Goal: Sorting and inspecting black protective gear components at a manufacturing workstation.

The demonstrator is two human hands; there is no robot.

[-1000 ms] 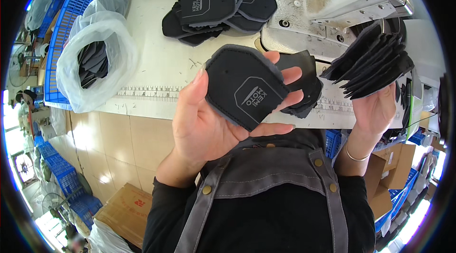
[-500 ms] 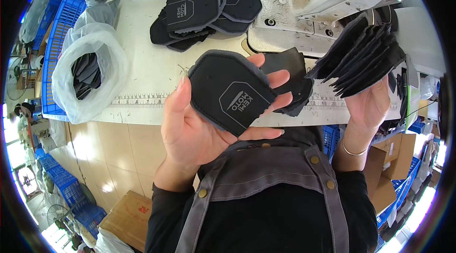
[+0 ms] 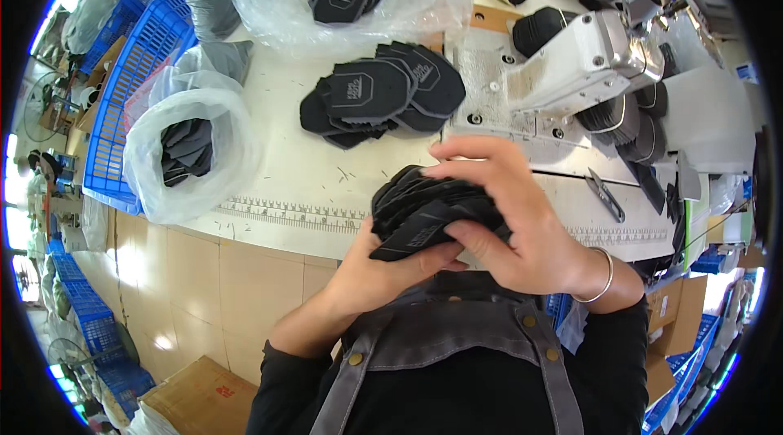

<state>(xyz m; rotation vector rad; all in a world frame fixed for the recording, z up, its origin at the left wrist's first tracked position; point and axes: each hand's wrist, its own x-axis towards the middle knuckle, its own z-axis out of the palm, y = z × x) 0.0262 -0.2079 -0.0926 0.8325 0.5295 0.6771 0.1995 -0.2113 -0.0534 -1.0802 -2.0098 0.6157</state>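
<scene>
Gripping a fanned stack of black stitched pads [image 3: 432, 227] between them, both bare hands meet above the worktable's near edge. The left hand [image 3: 387, 276] cups it from below and the left, fingers largely hidden; the right hand [image 3: 518, 227] is closed around its right side, thumb on the near face and fingers arched over the far edge. That two-sided hold probably keeps the loose, uneven layers from slipping apart. The stack and right hand cover part of the printed ruler scale [image 3: 302, 214] along the worktable [image 3: 281, 121]. Just beyond lies an overlapping pile of matching pads [image 3: 367, 92], logo faces up, presumably left there for easy reach. Behind it, a large clear plastic bag [image 3: 269, 2] holds more; at the left, a smaller translucent bag [image 3: 236, 182] with dark pieces stands beside a blue plastic crate [image 3: 106, 157]. The sewing machine [image 3: 563, 64] takes up the far right, limiting room there, and thread snips [image 3: 603, 194] lie right of the right hand.
</scene>
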